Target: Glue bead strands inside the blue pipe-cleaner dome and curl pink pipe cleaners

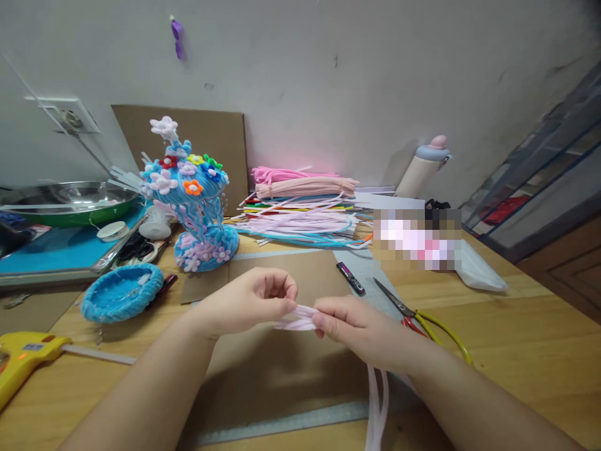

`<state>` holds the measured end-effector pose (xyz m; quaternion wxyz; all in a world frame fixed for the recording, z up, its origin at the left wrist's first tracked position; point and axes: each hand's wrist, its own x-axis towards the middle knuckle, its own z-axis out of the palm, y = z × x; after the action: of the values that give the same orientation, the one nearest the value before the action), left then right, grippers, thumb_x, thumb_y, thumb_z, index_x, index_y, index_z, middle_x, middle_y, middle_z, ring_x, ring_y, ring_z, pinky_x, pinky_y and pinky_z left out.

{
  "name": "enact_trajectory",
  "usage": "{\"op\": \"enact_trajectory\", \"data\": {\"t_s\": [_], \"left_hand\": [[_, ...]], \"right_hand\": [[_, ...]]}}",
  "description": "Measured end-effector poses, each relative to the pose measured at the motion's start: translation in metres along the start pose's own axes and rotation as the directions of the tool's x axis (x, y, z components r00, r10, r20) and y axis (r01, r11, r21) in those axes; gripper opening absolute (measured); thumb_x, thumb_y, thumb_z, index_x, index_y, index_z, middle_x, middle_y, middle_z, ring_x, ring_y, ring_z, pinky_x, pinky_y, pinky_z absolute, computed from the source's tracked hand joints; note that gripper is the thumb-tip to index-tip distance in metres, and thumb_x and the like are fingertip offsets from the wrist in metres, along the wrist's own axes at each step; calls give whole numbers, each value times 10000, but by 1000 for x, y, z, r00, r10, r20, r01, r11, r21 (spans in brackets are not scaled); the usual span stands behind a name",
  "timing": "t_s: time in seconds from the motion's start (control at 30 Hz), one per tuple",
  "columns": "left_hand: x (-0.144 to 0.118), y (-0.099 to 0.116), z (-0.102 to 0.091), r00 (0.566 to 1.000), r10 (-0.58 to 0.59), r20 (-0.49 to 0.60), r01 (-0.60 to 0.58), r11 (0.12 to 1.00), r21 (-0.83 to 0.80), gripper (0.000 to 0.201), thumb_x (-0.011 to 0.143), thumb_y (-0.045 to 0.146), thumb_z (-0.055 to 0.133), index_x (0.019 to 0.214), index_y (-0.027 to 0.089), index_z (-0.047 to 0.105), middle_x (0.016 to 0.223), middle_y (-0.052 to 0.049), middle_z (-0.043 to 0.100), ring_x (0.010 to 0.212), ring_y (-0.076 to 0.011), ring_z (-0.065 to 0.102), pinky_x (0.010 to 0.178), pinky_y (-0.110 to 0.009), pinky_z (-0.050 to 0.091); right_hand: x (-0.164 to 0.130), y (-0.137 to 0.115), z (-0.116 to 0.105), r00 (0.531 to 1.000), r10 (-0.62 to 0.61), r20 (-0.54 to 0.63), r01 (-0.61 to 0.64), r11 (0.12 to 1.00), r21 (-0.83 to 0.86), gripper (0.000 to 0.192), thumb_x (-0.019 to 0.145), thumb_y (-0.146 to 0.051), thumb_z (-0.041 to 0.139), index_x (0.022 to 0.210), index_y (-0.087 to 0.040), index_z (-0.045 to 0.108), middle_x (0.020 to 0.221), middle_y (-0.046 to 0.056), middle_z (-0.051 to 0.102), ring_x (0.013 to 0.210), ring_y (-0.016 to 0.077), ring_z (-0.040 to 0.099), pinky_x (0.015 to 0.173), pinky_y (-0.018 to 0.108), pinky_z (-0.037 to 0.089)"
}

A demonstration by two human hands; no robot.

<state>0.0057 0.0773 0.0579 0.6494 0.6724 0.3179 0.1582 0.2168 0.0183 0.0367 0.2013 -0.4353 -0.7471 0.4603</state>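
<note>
A small bundle of pale pink pipe cleaners (303,318) stretches between my two hands, above a sheet of brown cardboard (277,376). My right hand (359,329) is closed around the bundle, and its long tails hang down below the palm toward the table's near edge. At the other side, thumb and forefinger of my left hand (256,304) pinch the short end of the pipe cleaners. Its other fingers are curled. Just right of my right hand lie scissors (434,326) with yellow handles, partly hidden by the hand.
A blue flower-covered craft piece (188,188) stands at the back left, near a blue fuzzy dish (123,293). A yellow glue gun (28,360) lies front left. Pipe cleaner bundles (305,219) lie along the wall. A dark slim cutter-like object (350,278) lies behind my right hand.
</note>
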Motion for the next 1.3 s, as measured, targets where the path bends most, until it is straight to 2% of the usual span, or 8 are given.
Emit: {"op": "enact_trajectory", "data": {"t_s": [0.1, 0.3, 0.53, 0.6, 0.73, 0.87, 1.1, 1.3], "left_hand": [[0, -5, -3, 997, -6, 75, 12, 996, -85, 218, 744, 324, 664, 733, 149, 534, 639, 39, 485, 560, -84, 386, 529, -217, 283], [2, -19, 1, 996, -3, 84, 23, 972, -233, 208, 694, 284, 707, 705, 135, 563, 638, 23, 517, 576, -89, 391, 548, -220, 268], [-12, -10, 6, 997, 65, -28, -71, 892, -446, 429, 649, 479, 708, 614, 191, 392, 572, 69, 331, 513, -82, 283, 515, -234, 258], [-17, -7, 6, 994, 68, -87, -100, 883, -458, 390, 712, 458, 681, 642, 190, 406, 568, 70, 335, 506, -81, 295, 513, -231, 260], [-26, -13, 19, 971, 34, -236, -130, 905, -406, 218, 877, 353, 568, 759, 173, 533, 638, 28, 484, 557, -87, 405, 538, -220, 305], [-32, -25, 34, 922, 48, -383, -171, 940, -294, 175, 816, 282, 674, 934, 207, 569, 840, 10, 533, 686, -97, 469, 606, -213, 358], [-38, -39, 30, 924, 254, -285, -286, 955, -76, 125, 841, 270, 645, 798, 200, 551, 850, 8, 446, 774, -127, 452, 687, -239, 374], [-45, -36, 29, 873, 406, -269, -336, 902, 270, 114, 899, 223, 556, 789, 201, 537, 820, -8, 481, 777, -141, 476, 704, -255, 373]], "right_hand": [[-1, 1, -1, 999, -14, 46, 13, 1000, 27, 365, 979, -434, 374, 753, -183, 514, 672, -48, 442, 637, 107, 407, 572, 231, 299], [-4, 1, -1, 997, -59, 57, 57, 997, 45, 389, 971, -444, 396, 709, -176, 501, 624, -58, 400, 594, 95, 377, 541, 224, 278], [-3, 0, -5, 993, -89, 73, 80, 990, 113, 380, 971, -417, 404, 695, -170, 493, 632, -50, 416, 606, 97, 383, 563, 223, 289], [-2, 0, -5, 993, -92, 77, 79, 984, 158, 383, 968, -425, 406, 697, -168, 493, 636, -48, 412, 604, 97, 374, 553, 223, 282], [-1, 0, -3, 989, -87, 117, 59, 972, 228, 389, 958, -442, 415, 698, -163, 494, 633, -47, 408, 594, 96, 367, 543, 223, 278], [-1, 1, 4, 987, -38, 159, -15, 947, 320, 404, 933, -480, 454, 693, -158, 501, 603, -55, 393, 552, 84, 338, 498, 217, 252], [1, 11, 17, 948, 3, 318, -200, 782, 590, 396, 874, -505, 563, 703, -150, 523, 515, -88, 359, 426, 54, 235, 395, 228, 126], [1, 7, 16, 936, -8, 353, -224, 759, 612, 394, 868, -495, 579, 697, -145, 528, 498, -94, 352, 417, 48, 229, 389, 220, 130]]}}
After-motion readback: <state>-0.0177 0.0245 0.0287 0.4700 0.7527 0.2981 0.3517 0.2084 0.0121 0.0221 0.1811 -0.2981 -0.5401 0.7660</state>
